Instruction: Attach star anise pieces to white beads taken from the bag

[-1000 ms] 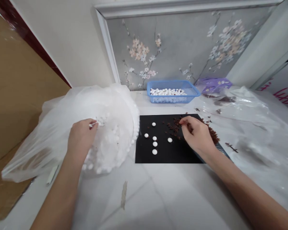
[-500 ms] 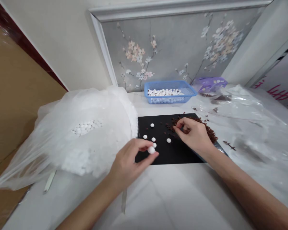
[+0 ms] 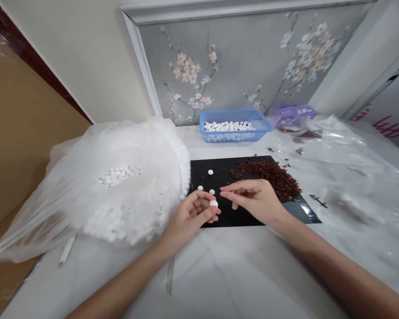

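Note:
My left hand (image 3: 194,215) pinches a small white bead (image 3: 213,203) between thumb and fingertips over the near left edge of the black mat (image 3: 219,219). My right hand (image 3: 252,199) is right beside it, thumb and forefinger pressed together on something too small to make out, pointing at the bead. A pile of dark brown bits (image 3: 272,177) lies on the mat behind my right hand. A few loose white beads (image 3: 210,172) rest on the mat.
A big clear plastic bag of white beads (image 3: 119,186) lies at the left. A blue basket (image 3: 234,125) with white beads stands at the back by the flowered wall panel. Crumpled clear plastic (image 3: 352,168) covers the right side; a purple bag (image 3: 294,113) lies behind it.
My left hand left the bag, carried a white bead to the mat's near edge, then drew close to my right hand. My right hand came off the brown pile toward the bead.

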A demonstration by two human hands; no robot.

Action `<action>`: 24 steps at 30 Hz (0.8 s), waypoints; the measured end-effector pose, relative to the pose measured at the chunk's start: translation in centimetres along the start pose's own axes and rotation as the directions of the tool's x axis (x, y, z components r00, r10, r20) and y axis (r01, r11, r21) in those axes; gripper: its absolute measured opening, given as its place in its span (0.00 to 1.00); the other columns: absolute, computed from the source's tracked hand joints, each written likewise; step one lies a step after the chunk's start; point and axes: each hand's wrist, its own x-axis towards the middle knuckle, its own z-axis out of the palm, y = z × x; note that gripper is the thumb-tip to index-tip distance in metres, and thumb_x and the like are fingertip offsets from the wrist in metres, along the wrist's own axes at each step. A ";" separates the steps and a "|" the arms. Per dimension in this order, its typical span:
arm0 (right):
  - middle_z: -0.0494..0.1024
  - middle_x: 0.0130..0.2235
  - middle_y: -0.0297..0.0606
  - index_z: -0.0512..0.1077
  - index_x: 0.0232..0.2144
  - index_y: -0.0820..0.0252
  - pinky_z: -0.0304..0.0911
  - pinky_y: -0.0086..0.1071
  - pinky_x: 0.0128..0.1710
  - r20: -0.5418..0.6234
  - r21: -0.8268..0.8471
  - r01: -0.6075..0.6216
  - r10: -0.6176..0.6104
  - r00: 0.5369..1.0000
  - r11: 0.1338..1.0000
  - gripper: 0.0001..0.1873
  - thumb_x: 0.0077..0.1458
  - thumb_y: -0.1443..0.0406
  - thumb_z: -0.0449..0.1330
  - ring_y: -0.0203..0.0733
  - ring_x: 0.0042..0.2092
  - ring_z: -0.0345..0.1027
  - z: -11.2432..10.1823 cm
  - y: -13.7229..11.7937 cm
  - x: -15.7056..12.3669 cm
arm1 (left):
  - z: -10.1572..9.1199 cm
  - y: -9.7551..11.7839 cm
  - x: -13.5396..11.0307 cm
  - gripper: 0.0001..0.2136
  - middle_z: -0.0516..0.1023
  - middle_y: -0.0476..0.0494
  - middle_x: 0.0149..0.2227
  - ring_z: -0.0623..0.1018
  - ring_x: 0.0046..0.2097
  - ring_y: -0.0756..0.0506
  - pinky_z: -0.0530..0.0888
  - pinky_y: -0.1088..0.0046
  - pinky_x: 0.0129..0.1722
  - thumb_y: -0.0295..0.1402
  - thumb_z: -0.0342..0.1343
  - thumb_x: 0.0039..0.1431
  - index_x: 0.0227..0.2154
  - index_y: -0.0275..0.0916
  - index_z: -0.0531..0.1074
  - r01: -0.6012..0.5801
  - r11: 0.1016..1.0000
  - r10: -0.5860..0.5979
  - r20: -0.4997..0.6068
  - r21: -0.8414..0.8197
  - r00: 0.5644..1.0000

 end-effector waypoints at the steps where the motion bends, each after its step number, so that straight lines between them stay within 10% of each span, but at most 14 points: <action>1: 0.75 0.22 0.36 0.76 0.29 0.61 0.64 0.27 0.20 0.002 0.020 -0.017 0.017 1.000 1.000 0.11 0.47 0.59 0.61 0.33 0.19 0.66 0.2 -0.2 -0.1 | -0.1 0.0 0.1 0.14 0.75 0.47 0.32 0.75 0.34 0.51 0.71 0.75 0.36 0.39 0.58 0.51 0.38 0.38 0.66 0.010 1.000 -0.010 -0.005 -0.020 1.000; 24: 0.67 0.30 0.34 0.64 0.31 0.58 0.58 0.26 0.28 0.101 -0.266 0.256 -0.237 0.966 0.929 0.06 0.59 0.66 0.48 0.33 0.29 0.60 1.8 -0.5 -1.4 | -0.2 0.2 0.6 0.08 0.76 0.48 0.28 0.73 0.31 0.53 0.68 0.77 0.35 0.37 0.60 0.48 0.29 0.37 0.76 0.088 0.995 -0.086 0.033 -0.053 0.996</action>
